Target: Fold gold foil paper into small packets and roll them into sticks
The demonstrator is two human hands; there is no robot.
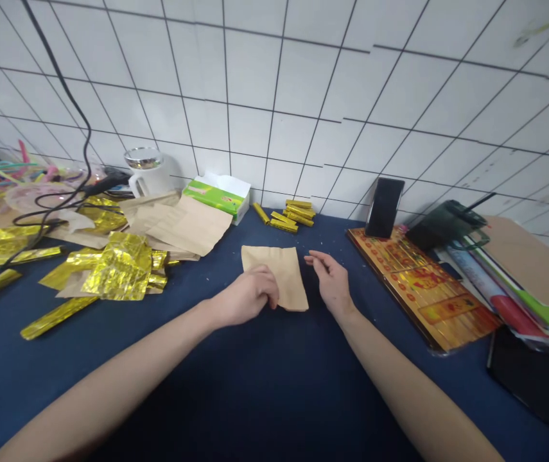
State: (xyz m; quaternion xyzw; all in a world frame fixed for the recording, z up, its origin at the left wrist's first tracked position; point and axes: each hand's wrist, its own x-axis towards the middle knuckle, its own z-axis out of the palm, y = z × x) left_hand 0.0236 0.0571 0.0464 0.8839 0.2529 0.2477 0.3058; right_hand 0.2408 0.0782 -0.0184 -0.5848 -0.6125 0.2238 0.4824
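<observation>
A small sheet of brown kraft paper [286,276] lies on the dark blue tabletop in front of me. Over its lower left part is my left hand [250,295], fingers curled and closed; what they pinch, if anything, is hidden. My right hand [329,276] hovers just right of the paper, apart from it, its fingers loosely stretched and nothing visible in them. Beyond the paper, by the wall, sits a small pile of short gold foil rolls [298,215].
To the left lie gold foil sheets [120,266], a long gold roll [57,317] and brown paper sheets [190,224]. A white mug [151,179] and green tissue pack [219,196] line the wall. At right, a phone [384,208] leans above an orange-gold patterned board [428,282].
</observation>
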